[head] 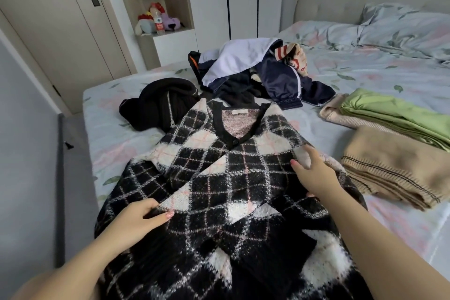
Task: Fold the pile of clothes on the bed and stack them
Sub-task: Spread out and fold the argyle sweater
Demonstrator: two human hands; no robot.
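Observation:
A black, white and pink argyle cardigan (226, 178) lies spread face up on the bed, with its sleeves folded across the front. My left hand (140, 214) pinches a folded sleeve edge at the cardigan's left side. My right hand (314, 173) rests on the cardigan's right side with fingers spread and fairly straight. Behind it lie a black zip-up knit (160, 102) and a loose pile of clothes (255, 70) with navy, white and patterned pieces. At the right sit folded items: a tan knit (394, 165), a green garment (399, 114) and a beige knit (333, 112).
The bed (365, 68) has a floral sheet, with a pillow (404, 27) near the padded headboard at back right. The bed's left edge drops to a narrow floor gap by a grey wall. A door (56, 31) and a shelf with plush toys (158, 19) stand behind.

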